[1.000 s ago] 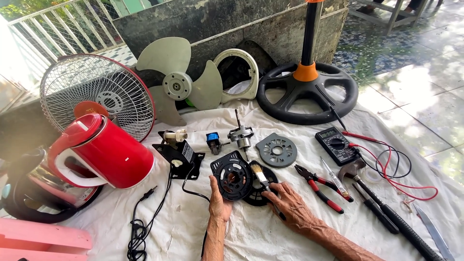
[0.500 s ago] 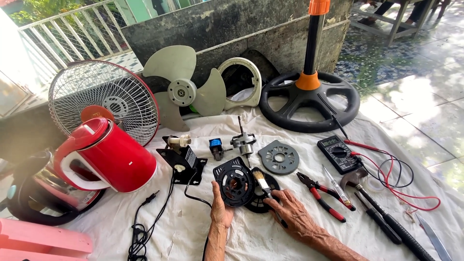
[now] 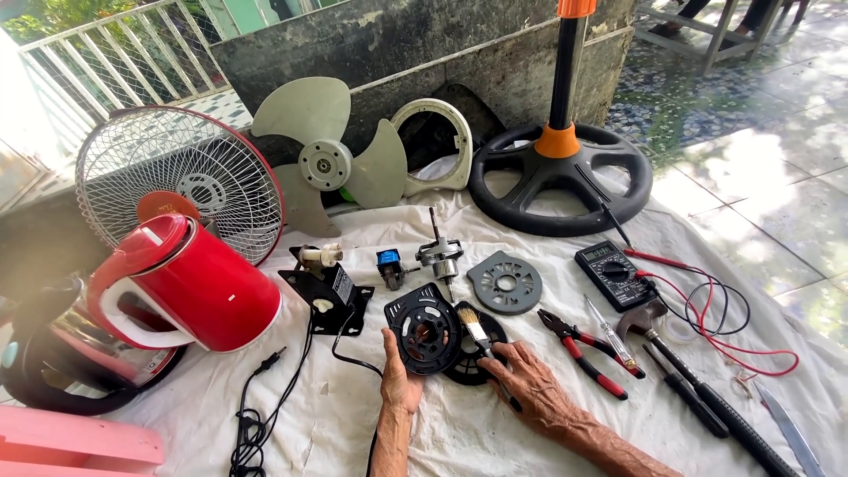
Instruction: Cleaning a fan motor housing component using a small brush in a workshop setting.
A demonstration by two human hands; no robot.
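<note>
Far out to the left of both hands, a red electric kettle (image 3: 190, 283) lies tipped on its side on the white cloth (image 3: 309, 415), with a wire fan guard (image 3: 177, 177) standing behind it and a grey three-blade fan propeller (image 3: 325, 155) leaning against the wall beyond. Nearer, just left of the left hand's grip, a small black motor block (image 3: 329, 291) sits with a black power cord (image 3: 265, 389) trailing down the cloth.

The left hand (image 3: 400, 375) is closed around the lower edge of a round black motor housing (image 3: 427, 330), thumb in front and fingers behind, holding it tilted up on its rim. Straight above this grip lie a small blue-topped part (image 3: 389, 263) and a metal rotor with its shaft (image 3: 440, 252).

Immediately right of the housing, the right hand (image 3: 528, 382) is curled around the handle of a small paintbrush (image 3: 478, 331), whose bristles touch the housing's right edge. A second black round cover (image 3: 481, 353) lies flat under the brush, and a grey disc plate (image 3: 505, 283) rests above it.

Right of the brush grip lie red-handled pliers (image 3: 587, 353), a screwdriver (image 3: 609, 334), a black multimeter (image 3: 616, 275) with red leads (image 3: 742, 340), a hammer (image 3: 698, 375) and a knife blade (image 3: 786, 426). A black fan base with an orange collar (image 3: 560, 168) stands behind.
</note>
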